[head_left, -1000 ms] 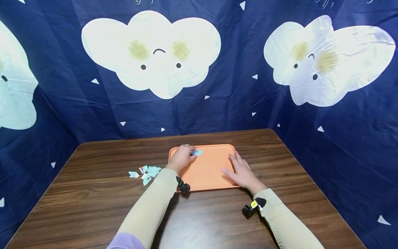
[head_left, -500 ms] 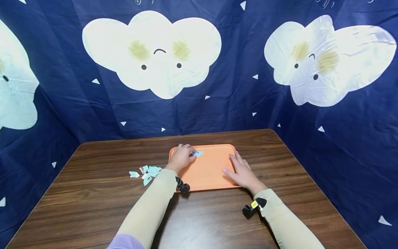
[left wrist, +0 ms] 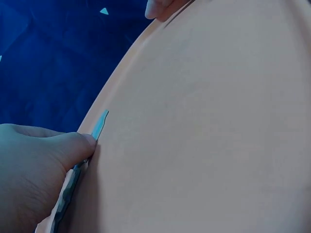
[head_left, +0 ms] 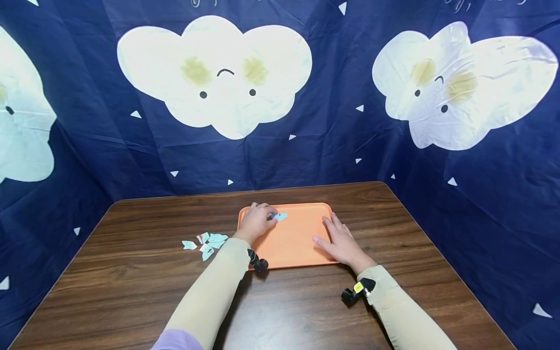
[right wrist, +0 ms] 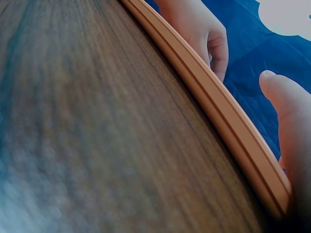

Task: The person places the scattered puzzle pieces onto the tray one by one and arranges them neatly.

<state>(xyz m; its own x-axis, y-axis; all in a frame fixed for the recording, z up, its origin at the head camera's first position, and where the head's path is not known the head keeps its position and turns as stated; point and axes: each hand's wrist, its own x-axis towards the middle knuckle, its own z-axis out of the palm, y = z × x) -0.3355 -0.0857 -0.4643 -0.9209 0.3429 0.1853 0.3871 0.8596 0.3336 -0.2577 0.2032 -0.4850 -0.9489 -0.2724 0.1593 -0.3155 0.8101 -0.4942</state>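
In the head view the left hand [head_left: 255, 222] is over the back left part of an orange tray [head_left: 297, 243], its thumb and fingers bent around a light blue piece [head_left: 282, 216]. The left wrist view shows the left thumb [left wrist: 80, 148] against a thin, flat blue piece [left wrist: 100, 124] lying on the tray [left wrist: 194, 121]; the fingertips are hidden. With fingers spread and relaxed, the right hand [head_left: 343, 245] rests at the tray's right edge, holding nothing. Its thumb [right wrist: 289, 107] shows beside the orange rim [right wrist: 214, 97] in the right wrist view.
Several light blue and white pieces [head_left: 216, 238] lie in a loose group on the brown wooden table [head_left: 131, 272], left of the tray, close to the left forearm. A dark blue curtain [head_left: 332, 160] with white clouds stands behind the table and at its sides.
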